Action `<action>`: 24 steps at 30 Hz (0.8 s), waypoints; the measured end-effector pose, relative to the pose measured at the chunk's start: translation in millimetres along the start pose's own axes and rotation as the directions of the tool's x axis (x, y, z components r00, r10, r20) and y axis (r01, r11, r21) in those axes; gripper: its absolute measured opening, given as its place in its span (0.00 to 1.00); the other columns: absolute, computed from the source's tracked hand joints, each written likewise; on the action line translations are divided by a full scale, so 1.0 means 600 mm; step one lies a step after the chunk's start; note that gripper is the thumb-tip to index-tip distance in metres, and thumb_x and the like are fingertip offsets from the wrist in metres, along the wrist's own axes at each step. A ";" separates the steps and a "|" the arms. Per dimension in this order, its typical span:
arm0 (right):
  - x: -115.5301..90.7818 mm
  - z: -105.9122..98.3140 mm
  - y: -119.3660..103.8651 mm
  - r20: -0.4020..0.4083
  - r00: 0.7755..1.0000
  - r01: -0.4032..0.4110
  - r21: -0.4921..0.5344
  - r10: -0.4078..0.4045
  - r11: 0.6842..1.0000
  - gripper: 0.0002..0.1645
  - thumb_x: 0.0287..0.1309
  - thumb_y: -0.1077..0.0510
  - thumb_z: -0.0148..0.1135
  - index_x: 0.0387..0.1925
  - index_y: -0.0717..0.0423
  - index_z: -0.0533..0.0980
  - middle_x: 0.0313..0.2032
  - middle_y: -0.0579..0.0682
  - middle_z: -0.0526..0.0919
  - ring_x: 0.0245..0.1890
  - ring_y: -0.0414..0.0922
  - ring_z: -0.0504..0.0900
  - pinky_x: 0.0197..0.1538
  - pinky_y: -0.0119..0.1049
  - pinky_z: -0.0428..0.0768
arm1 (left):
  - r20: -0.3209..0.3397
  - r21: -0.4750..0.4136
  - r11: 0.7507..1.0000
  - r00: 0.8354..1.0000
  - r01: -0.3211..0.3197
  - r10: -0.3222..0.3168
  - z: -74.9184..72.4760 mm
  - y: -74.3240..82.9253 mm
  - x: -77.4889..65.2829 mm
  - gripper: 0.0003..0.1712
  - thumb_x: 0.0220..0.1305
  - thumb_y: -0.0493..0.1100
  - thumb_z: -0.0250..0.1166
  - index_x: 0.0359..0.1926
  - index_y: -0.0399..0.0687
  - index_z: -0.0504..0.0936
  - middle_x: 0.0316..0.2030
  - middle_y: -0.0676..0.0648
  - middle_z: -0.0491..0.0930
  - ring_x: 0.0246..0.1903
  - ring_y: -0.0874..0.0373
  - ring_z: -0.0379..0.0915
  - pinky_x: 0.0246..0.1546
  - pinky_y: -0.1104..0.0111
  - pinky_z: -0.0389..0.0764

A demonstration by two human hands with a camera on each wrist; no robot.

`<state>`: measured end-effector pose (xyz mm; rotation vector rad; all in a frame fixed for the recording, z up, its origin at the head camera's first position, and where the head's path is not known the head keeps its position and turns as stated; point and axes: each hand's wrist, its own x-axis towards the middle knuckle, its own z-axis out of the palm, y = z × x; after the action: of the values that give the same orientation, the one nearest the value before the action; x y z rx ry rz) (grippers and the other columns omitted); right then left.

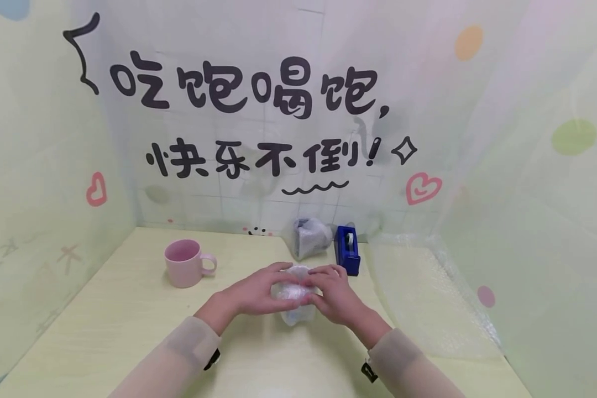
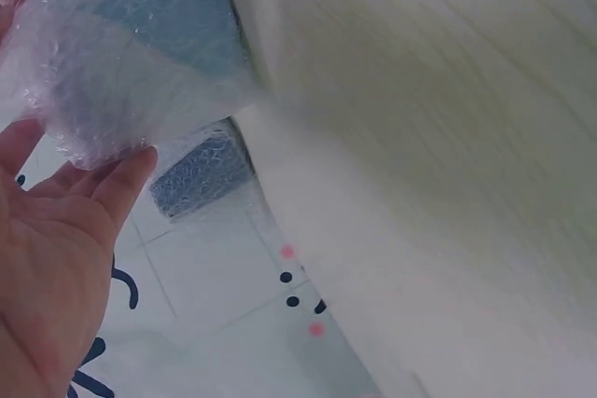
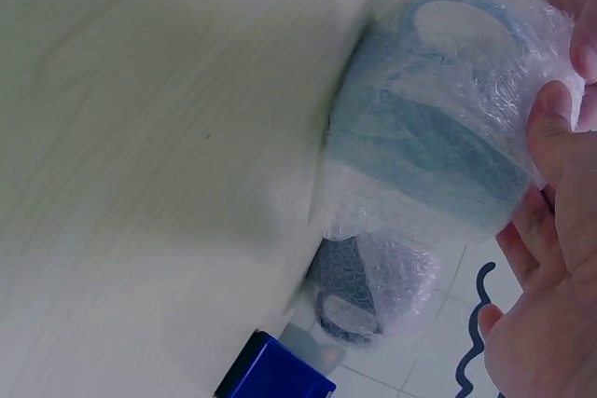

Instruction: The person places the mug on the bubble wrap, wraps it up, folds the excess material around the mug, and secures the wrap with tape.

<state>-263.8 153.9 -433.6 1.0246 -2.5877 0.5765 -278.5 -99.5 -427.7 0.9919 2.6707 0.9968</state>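
A light blue mug [image 1: 297,316] wrapped in bubble wrap stands on the table between both hands. Its looped handle shows through the film in the right wrist view, where the wrapped mug [image 3: 420,137] fills the upper right. My left hand [image 1: 260,290] grips the upper left of the bundle, thumb toward me. From the other side my right hand [image 1: 339,296] holds the gathered wrap near the top. The left wrist view has the left hand's fingertips [image 2: 131,179] against the wrapped mug [image 2: 154,53]. Fingers hide part of the wrap's top.
Behind the hands sits a second bubble-wrapped item [image 1: 310,239], dark, with a handle-like loop. Beside it stands a blue tape dispenser [image 1: 348,257]. A pink mug [image 1: 183,264] is at the left. Loose bubble wrap [image 1: 428,298] covers the table's right side. Printed walls enclose the table.
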 end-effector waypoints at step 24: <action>0.000 0.005 0.006 0.008 0.999 -0.053 0.096 0.052 0.994 0.17 0.61 0.52 0.80 0.48 0.56 0.88 0.46 0.49 0.93 0.62 0.54 0.81 0.70 0.65 0.64 | -0.010 0.017 0.998 0.998 -0.065 0.065 -0.002 -0.001 -0.006 0.34 0.72 0.56 0.74 0.72 0.45 0.83 0.81 0.33 0.67 0.78 0.32 0.68 0.76 0.37 0.73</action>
<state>-266.7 154.7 -436.8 0.9914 -2.6216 0.7184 -276.5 -102.8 -427.6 1.0859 2.6753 0.9962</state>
